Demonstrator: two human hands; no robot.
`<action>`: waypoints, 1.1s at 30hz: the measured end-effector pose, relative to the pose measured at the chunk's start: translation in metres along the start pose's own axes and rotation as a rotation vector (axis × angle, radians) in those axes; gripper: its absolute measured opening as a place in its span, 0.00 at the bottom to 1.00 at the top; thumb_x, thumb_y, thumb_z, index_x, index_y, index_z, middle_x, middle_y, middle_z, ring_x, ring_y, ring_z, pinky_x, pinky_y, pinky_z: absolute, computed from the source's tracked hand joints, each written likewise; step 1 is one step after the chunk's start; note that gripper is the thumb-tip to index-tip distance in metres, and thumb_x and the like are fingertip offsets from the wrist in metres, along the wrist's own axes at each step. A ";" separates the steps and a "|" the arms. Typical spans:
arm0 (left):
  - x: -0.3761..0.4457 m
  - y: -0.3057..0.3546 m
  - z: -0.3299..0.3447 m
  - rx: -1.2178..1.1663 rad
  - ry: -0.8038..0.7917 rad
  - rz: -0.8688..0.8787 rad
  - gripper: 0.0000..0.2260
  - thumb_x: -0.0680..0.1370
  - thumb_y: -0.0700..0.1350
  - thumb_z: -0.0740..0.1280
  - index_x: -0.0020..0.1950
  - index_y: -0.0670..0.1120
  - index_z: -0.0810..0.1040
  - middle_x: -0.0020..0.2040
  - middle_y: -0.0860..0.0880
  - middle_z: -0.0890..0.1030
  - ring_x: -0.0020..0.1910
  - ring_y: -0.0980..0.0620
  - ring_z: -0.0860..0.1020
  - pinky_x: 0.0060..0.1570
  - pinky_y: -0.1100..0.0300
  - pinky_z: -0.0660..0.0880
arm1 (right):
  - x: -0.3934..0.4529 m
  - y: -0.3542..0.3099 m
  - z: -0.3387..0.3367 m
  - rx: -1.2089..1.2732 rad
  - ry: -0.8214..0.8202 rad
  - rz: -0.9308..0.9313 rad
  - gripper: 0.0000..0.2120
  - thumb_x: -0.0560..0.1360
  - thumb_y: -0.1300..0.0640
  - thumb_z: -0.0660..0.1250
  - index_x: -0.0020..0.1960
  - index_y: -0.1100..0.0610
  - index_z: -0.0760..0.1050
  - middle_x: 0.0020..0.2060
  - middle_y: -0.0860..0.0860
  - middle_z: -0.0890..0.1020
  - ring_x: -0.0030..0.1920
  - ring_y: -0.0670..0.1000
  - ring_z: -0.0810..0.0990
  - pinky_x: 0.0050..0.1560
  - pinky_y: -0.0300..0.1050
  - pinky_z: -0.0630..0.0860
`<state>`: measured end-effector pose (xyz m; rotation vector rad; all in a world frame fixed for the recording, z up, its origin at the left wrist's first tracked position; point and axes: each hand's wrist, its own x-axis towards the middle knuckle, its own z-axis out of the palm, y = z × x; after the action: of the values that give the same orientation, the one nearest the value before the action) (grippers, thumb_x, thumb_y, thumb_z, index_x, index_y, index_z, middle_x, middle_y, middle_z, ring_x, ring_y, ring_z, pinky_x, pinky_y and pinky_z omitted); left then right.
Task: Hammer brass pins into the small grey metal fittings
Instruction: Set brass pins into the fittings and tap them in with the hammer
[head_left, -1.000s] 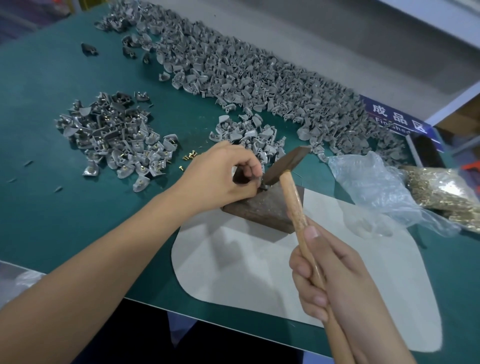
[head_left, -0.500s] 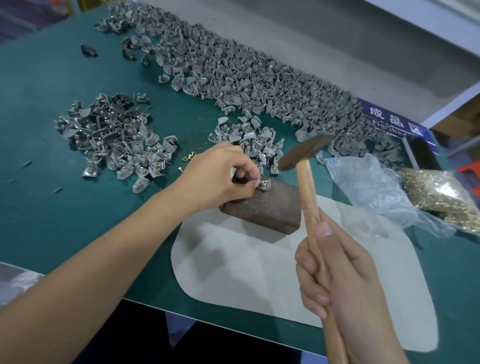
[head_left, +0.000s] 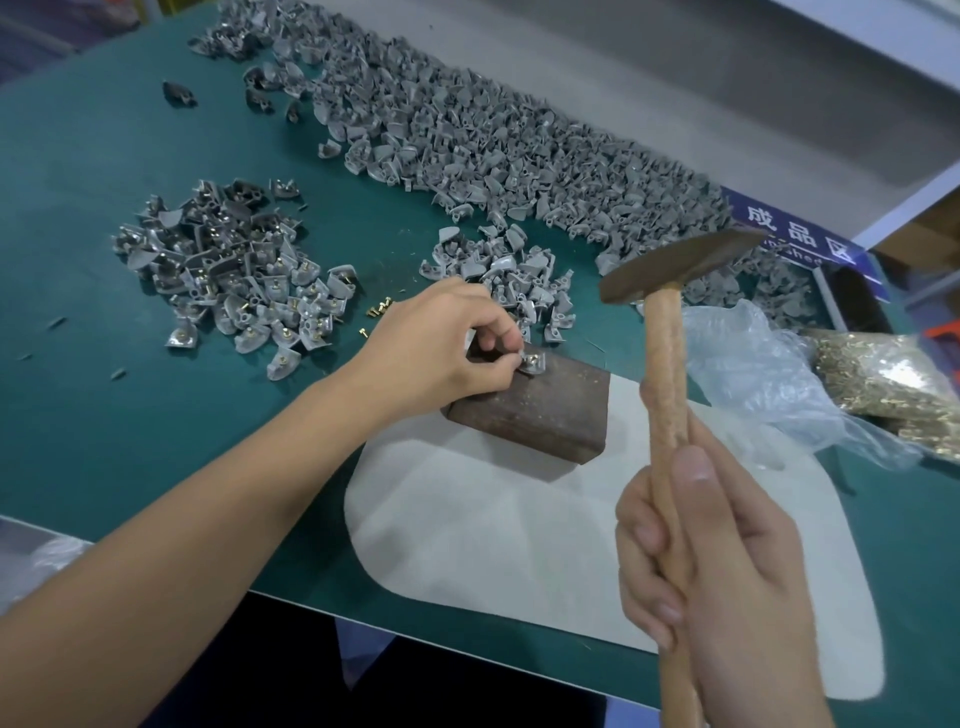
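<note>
Grey fittings (head_left: 519, 150) mostly lie unpinned across the table (head_left: 78, 218), a smaller pinned heap (head_left: 234, 280) beside them, while my left hand (head_left: 441, 343) pinches one fitting (head_left: 534, 361) on the block (head_left: 535, 410) and my right hand (head_left: 722, 587) grips the raised hammer (head_left: 670, 270).

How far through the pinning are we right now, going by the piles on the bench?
Done: a modest heap of grey metal fittings with brass pins on the green mat. In hand: the left hand pinches one pinned grey fitting on the rusty brown metal block, while the right hand holds the wooden-handled hammer raised. Left: the long heap of unpinned grey fittings, far larger. Early going, I'd judge.
</note>
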<state>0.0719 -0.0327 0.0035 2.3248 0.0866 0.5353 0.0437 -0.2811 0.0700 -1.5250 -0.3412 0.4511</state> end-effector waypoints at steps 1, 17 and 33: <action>0.000 0.000 0.000 -0.003 -0.001 0.000 0.02 0.74 0.50 0.75 0.43 0.56 0.83 0.39 0.59 0.77 0.48 0.58 0.74 0.42 0.59 0.72 | 0.001 0.001 0.001 0.006 -0.005 0.036 0.18 0.80 0.41 0.65 0.67 0.44 0.81 0.31 0.52 0.69 0.20 0.47 0.59 0.27 0.36 0.65; 0.000 -0.002 0.001 -0.025 -0.022 -0.004 0.04 0.74 0.51 0.75 0.42 0.58 0.81 0.39 0.60 0.77 0.49 0.58 0.74 0.43 0.57 0.74 | 0.005 -0.007 -0.002 0.015 -0.054 0.073 0.17 0.80 0.41 0.66 0.65 0.45 0.81 0.32 0.53 0.68 0.20 0.47 0.59 0.27 0.35 0.66; 0.000 -0.003 0.002 -0.045 -0.030 -0.003 0.03 0.74 0.50 0.74 0.43 0.57 0.82 0.40 0.59 0.77 0.49 0.59 0.75 0.43 0.57 0.75 | 0.008 -0.009 -0.003 0.032 -0.031 0.093 0.18 0.79 0.40 0.67 0.66 0.44 0.81 0.32 0.52 0.70 0.21 0.47 0.59 0.27 0.35 0.65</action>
<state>0.0731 -0.0317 0.0009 2.2880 0.0629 0.4965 0.0531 -0.2795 0.0784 -1.5086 -0.2870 0.5513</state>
